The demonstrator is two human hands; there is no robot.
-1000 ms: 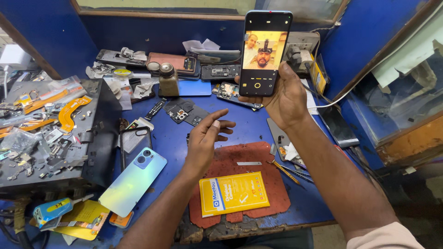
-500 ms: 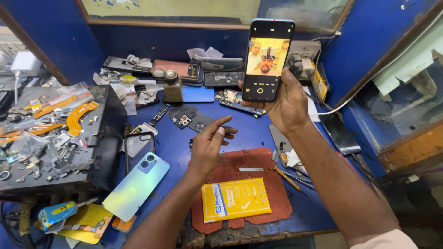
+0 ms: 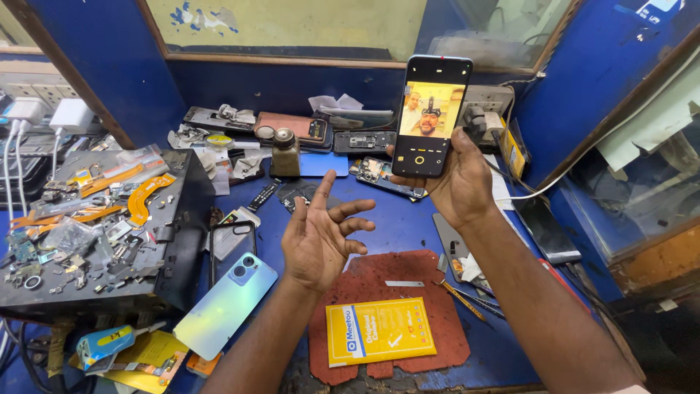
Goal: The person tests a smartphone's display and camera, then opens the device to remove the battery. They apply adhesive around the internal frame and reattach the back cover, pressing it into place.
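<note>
My right hand [image 3: 459, 182] holds a black smartphone [image 3: 431, 115] upright above the back of the blue bench, its lit screen facing me with a camera picture on it. My left hand [image 3: 321, 237] hovers empty in mid-air over the bench, palm up and fingers spread, just left of the phone. Below it lies a reddish-brown work mat [image 3: 419, 281] carrying a yellow packet [image 3: 379, 330]. A pale iridescent phone back cover [image 3: 226, 305] lies left of my left forearm.
A dark box [image 3: 179, 241] topped with orange flex cables, screws and small parts stands at the left. Opened phones and boards line the back wall beside a small brown bottle [image 3: 285, 152]. White chargers [image 3: 69, 115] plug in far left. Tweezers [image 3: 459, 295] lie right of the mat.
My view has shifted, so the phone and both hands sit lower and further right in the frame. The left hand has turned palm up with fingers spread wider. The phone's screen picture changed.
</note>
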